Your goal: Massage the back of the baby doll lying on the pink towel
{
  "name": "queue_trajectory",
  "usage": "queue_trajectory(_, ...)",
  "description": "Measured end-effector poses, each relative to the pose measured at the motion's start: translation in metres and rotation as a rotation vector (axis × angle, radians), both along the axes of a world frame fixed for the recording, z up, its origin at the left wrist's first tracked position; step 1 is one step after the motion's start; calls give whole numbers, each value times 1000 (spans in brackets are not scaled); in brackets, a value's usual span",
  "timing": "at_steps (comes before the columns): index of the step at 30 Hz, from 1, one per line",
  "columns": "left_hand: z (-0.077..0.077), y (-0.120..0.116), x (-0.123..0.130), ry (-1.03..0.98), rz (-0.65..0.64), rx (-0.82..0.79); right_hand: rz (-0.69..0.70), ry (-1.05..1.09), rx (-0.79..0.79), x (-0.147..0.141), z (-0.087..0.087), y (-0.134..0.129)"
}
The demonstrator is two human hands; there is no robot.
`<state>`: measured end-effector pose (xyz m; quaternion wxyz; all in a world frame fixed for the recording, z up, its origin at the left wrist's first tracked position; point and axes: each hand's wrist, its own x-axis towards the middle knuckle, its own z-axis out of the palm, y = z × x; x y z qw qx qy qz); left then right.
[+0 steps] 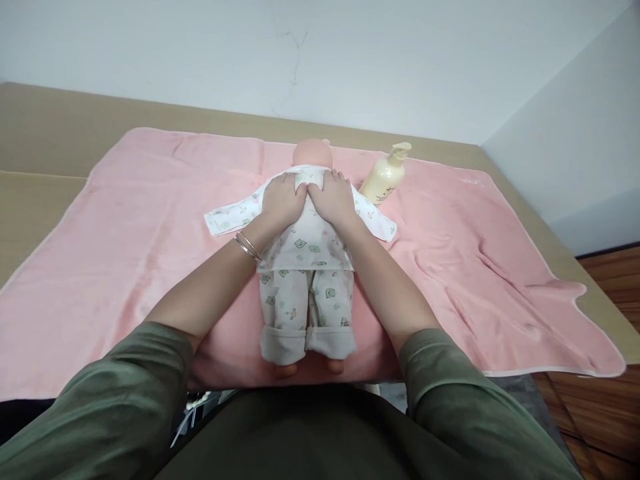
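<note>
A baby doll (313,153) lies on a pink blanket (165,193), its head toward the wall and its feet toward me. No face shows, only the smooth round head. It wears a white printed top (310,243) and matching trousers (330,300) with turned-up cuffs. My left hand (284,199) rests flat on the left side of the upper back, and my right hand (334,195) lies flat on the right side. The two thumbs nearly meet in the middle. Both hands have their fingers stretched toward the doll's shoulders.
A cream pump bottle (384,179) lies tilted on the blanket, just right of the doll's shoulder. The blanket is wrinkled at the right and covers most of a wooden table (40,133). A white wall (200,53) stands behind.
</note>
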<state>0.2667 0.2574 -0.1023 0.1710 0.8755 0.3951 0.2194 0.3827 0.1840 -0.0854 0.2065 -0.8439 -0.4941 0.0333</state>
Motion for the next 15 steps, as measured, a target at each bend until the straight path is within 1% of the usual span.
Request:
queue_trajectory(4,-4,-7,2,17,42,36,-12,-28,26,-1,-3,0)
queue_trajectory(11,-5,-12,0,29,26,42,-15,-78,-14,-9,2,-6)
queue_trajectory(15,-5,-11,-1,15,27,30,-10,-86,-16,-10,5,-9)
